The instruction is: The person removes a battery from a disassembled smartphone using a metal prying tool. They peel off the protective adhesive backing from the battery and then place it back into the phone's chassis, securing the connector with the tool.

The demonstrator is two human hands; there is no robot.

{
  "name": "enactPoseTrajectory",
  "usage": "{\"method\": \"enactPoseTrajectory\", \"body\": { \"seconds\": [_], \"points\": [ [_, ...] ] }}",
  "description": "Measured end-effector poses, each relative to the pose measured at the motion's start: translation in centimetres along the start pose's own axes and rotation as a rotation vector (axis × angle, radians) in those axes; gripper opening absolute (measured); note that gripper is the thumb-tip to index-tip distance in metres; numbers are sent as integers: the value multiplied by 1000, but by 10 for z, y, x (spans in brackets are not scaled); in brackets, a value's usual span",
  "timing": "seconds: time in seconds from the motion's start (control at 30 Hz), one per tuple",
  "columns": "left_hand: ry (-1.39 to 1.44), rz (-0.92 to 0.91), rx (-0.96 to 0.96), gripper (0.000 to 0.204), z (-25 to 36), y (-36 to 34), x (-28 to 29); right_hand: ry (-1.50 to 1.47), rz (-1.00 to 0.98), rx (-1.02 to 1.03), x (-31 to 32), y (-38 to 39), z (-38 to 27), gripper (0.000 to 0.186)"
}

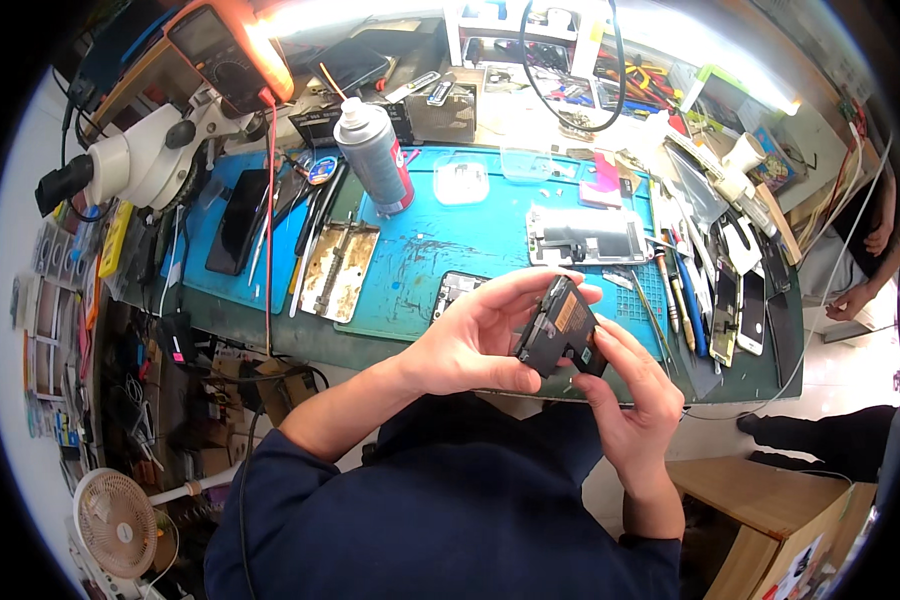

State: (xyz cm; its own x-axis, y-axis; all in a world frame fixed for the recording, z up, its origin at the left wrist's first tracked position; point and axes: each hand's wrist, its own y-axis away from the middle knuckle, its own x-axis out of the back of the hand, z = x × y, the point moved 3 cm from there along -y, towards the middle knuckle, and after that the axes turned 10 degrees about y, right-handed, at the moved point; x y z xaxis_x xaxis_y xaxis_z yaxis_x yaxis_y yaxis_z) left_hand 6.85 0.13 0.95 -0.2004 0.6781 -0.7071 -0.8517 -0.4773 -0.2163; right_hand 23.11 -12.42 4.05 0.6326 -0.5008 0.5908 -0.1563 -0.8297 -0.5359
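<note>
A black, flat, rectangular device part (560,328) with a brownish label is held up over the near edge of the bench; its exact kind I cannot make out. My left hand (460,345) grips it from the left, thumb below and fingers behind its upper edge. My right hand (638,395) pinches its lower right corner between thumb and fingers. Partly hidden behind my left hand, an opened phone (460,288) lies on the blue mat (420,250). Beyond my hands, a phone screen assembly (590,238) lies on the mat.
A spray can (375,160) stands upright on the mat near a metal holder (340,268) and a dark phone (238,222). Screwdrivers (688,290) and more phones crowd the right side. A microscope (130,165) and a multimeter (228,60) are at left. Another person's hands (860,270) show far right.
</note>
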Motion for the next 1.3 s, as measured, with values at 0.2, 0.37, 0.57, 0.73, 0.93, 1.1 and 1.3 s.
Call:
{"method": "enactPoseTrajectory", "body": {
  "seconds": [0.2,0.37,0.57,0.73,0.93,1.1,1.3],
  "points": [
    [-25,-20,16,108,0,0,3,2,-13,16,0,0,1,46],
    [-26,-29,12,106,4,1,2,28,12,66,1,-3,-4,47],
    [153,56,7,101,1,3,9,68,12,91,1,-14,-11,48],
    [186,170,-15,103,-2,5,8,176,98,163,3,-21,-22,44],
    [-15,292,-380,104,0,8,0,-238,76,-74,-8,-17,-35,26],
    [-466,159,-696,106,-2,23,14,-648,68,-152,-34,-24,-33,29],
    [-533,-4,-757,102,3,22,9,-683,85,-134,-42,-19,-35,27]
  ]
}}
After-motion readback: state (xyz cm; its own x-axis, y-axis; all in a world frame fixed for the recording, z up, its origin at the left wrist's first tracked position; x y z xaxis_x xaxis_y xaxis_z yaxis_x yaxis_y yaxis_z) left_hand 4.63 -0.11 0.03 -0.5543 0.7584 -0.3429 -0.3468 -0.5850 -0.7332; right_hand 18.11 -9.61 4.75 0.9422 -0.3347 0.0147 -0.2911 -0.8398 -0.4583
